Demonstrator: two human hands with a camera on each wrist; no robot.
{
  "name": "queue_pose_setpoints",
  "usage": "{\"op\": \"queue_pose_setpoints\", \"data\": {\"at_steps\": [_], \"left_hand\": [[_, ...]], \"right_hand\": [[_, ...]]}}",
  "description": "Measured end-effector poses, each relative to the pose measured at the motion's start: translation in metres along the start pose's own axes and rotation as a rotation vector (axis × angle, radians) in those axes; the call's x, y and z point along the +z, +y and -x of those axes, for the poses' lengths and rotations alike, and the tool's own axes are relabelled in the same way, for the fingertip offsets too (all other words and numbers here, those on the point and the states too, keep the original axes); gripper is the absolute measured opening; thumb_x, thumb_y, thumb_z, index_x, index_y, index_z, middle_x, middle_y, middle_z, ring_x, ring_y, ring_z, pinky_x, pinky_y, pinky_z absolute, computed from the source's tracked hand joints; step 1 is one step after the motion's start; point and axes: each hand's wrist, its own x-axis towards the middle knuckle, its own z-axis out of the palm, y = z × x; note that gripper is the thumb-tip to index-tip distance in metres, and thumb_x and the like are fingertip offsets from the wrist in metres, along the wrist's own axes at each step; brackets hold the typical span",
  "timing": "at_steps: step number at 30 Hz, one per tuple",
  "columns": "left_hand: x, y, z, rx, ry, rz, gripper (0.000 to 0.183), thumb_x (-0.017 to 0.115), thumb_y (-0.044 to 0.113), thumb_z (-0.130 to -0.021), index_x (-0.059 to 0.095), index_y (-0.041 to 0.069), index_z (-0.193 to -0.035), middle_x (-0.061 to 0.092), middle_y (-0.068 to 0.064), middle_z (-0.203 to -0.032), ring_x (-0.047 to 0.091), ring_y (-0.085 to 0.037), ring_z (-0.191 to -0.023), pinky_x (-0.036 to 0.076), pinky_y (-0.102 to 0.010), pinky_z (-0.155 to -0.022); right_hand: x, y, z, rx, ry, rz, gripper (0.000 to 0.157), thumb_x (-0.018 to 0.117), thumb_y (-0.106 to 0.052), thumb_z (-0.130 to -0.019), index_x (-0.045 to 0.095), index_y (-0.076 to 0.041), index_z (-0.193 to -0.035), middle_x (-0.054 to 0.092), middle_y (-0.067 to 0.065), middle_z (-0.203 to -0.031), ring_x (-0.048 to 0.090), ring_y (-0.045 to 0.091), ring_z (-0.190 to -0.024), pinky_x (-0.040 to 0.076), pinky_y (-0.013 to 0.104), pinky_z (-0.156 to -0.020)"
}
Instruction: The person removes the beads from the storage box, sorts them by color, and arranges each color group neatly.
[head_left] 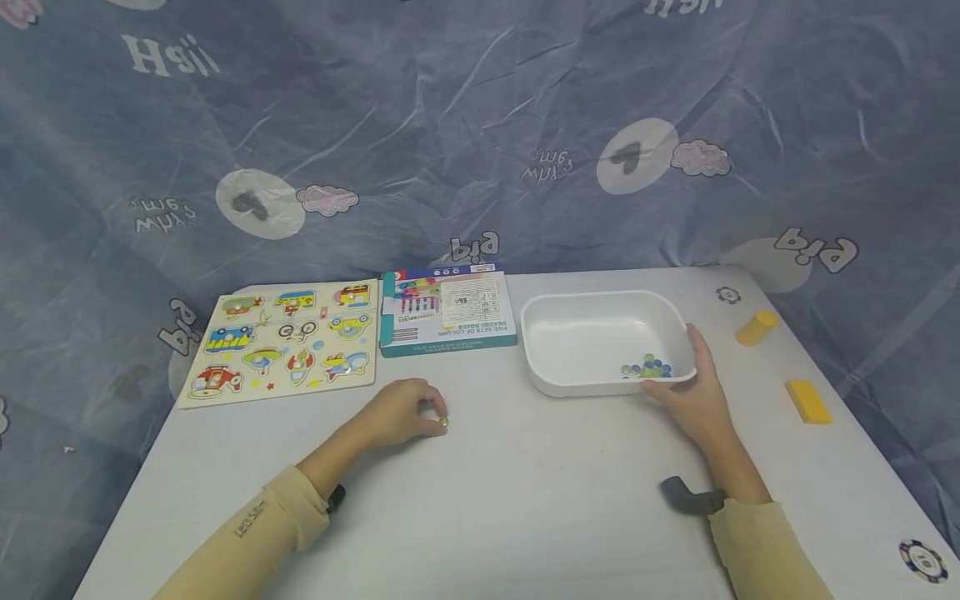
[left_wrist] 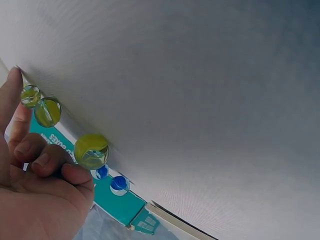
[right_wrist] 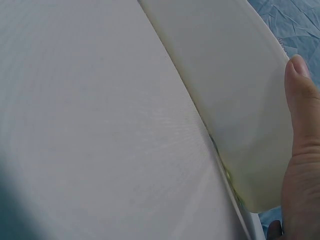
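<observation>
While a blue cloth (head_left: 420,125) hung along the back, the white table (head_left: 525,500) had everything sitting on it. Biggest item up there was the puzzle board (head_left: 267,335), back left. Next came the tray (head_left: 592,337), long side running left to right, lying to the right of the left hand (head_left: 405,412) and a bit farther back. The box (head_left: 450,342) sat between board and tray, behind the line across. The right hand (head_left: 701,400) was the nearer one, gripping the tray's near right corner, thumb at the near rim. A yellow block (head_left: 810,402) and cylinder (head_left: 756,328) stood off past it. Smallest stuff: a little heap of marbles (head_left: 652,367) in the tray's near right corner, plus one yellowish marble (head_left: 444,422) pinched in the left hand, thumb and forefinger nearly together. The tray's near wall stood between that pinch and the inside. Left wrist view showed more marbles, some blue, by the curled fingers; couldn't tell if held or resting.
</observation>
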Motion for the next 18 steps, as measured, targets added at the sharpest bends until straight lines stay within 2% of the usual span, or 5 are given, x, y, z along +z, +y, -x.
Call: {"op": "queue_pose_setpoints", "data": {"at_steps": [10,18], "left_hand": [[-0.0021,0.0029,0.0031,-0.018,0.000,0.020,0.017,0.081,0.030,-0.073,0.068,0.030,-0.084,0.067,0.008,-0.107,0.057,-0.013,-0.106,0.044,-0.038,-0.100],[-0.0006,0.0026,0.0030,0.006,-0.009,0.012,0.019,0.081,0.030,-0.073,0.068,0.031,-0.087,0.066,0.012,-0.101,0.056,-0.009,-0.098,0.046,-0.035,-0.094]], "right_hand": [[0.0003,0.0006,0.0000,-0.014,0.001,-0.008,0.112,0.080,-0.034,-0.074,-0.002,-0.040,-0.149,0.005,-0.004,-0.160,0.009,0.032,-0.147,0.009,0.056,-0.116],[0.0005,0.0032,0.0001,-0.017,0.005,0.001,0.111,0.079,-0.035,-0.075,-0.002,-0.040,-0.149,0.005,-0.003,-0.160,0.009,0.033,-0.147,0.009,0.056,-0.116]]}}
